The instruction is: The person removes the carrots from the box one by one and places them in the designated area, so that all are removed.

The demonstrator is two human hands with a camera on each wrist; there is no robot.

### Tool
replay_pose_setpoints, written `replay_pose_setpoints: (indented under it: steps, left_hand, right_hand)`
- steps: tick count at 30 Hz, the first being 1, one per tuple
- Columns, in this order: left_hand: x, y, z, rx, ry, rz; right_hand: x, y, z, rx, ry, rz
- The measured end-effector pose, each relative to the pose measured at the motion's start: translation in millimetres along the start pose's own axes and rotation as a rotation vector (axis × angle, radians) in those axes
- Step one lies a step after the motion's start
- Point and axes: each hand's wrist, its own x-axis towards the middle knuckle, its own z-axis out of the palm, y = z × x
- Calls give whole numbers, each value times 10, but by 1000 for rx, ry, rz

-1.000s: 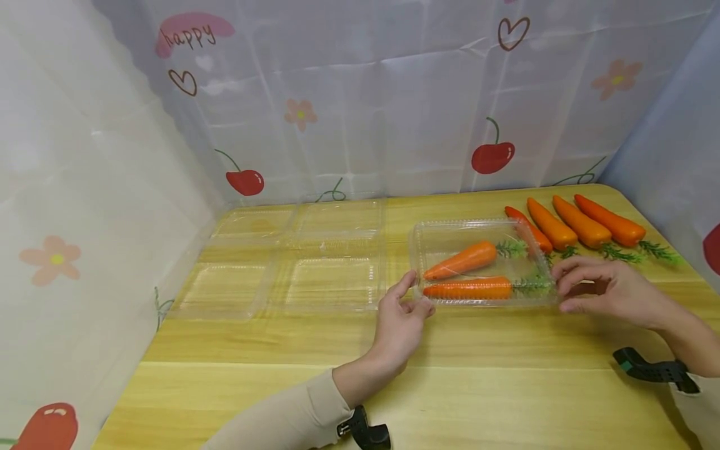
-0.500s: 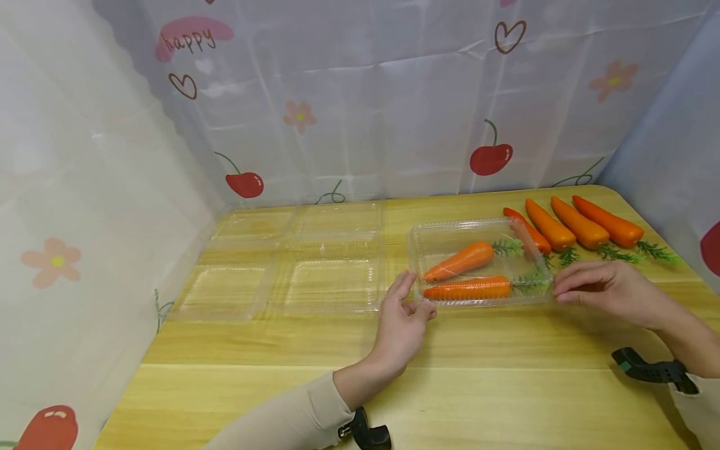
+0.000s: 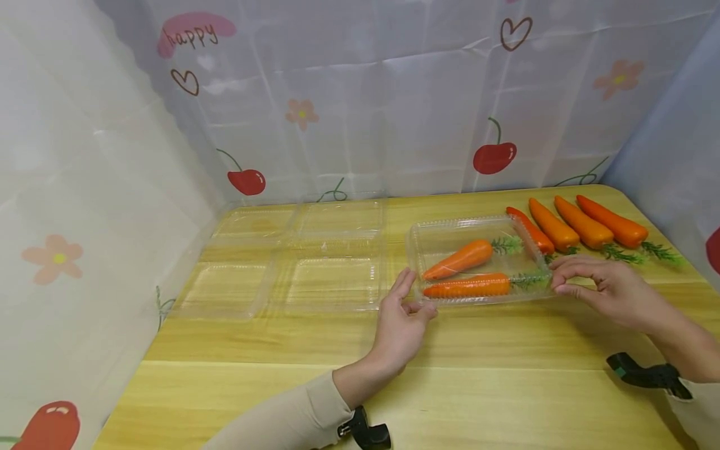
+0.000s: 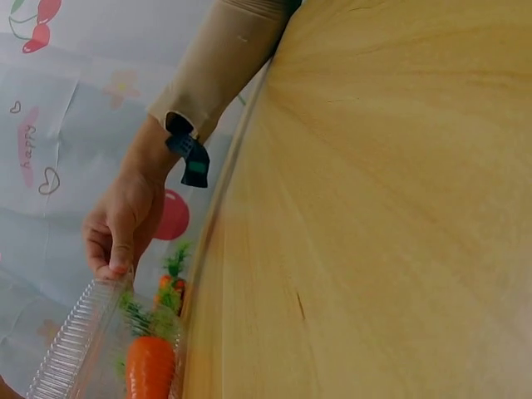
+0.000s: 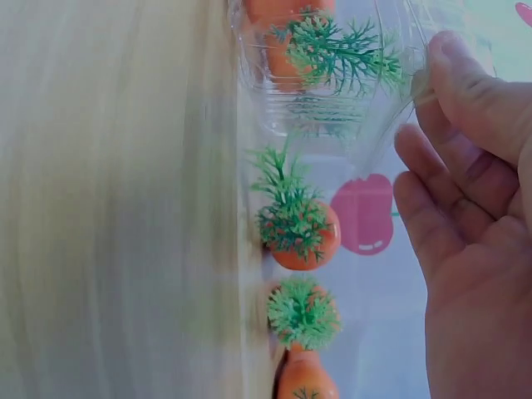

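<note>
A clear plastic clamshell box (image 3: 444,234) stands on the table with its lid down. Inside lie two carrots, one slanted (image 3: 458,260) and one along the front wall (image 3: 467,287), green tops to the right. My left hand (image 3: 398,331) grips the box's front left corner between thumb and fingers. At the front right corner, my right hand (image 3: 615,290) pinches the rim; the right wrist view shows thumb and forefinger on the clear edge (image 5: 407,75). Whether the lid is fully pressed down there, I cannot tell.
Several loose carrots (image 3: 587,228) lie in a row at the back right, tops toward me. To the left, two opened clear boxes (image 3: 333,284) (image 3: 225,290) rest with their lids folded back. A printed curtain (image 3: 427,125) borders the wooden table (image 3: 450,400).
My right hand closes in on the box's front right corner, its fingers shifting along the rim. The left hand stays at its corner, and the box barely moves.
</note>
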Motion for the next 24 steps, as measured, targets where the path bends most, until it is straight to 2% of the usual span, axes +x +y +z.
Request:
replay_pose_setpoints:
  steps: [6, 12, 18, 24]
  left_hand:
    - [6, 9, 5, 19, 14, -7]
    - [14, -3, -2, 39, 33, 1]
    - [12, 6, -1, 33, 43, 2]
    - [11, 17, -1, 36, 50, -1]
  right_hand:
    - [-10, -43, 10, 24, -22, 53]
    - [16, -93, -7, -6, -82, 129]
    - [46, -127, -31, -37, -105, 189]
    - [69, -134, -74, 19, -143, 247]
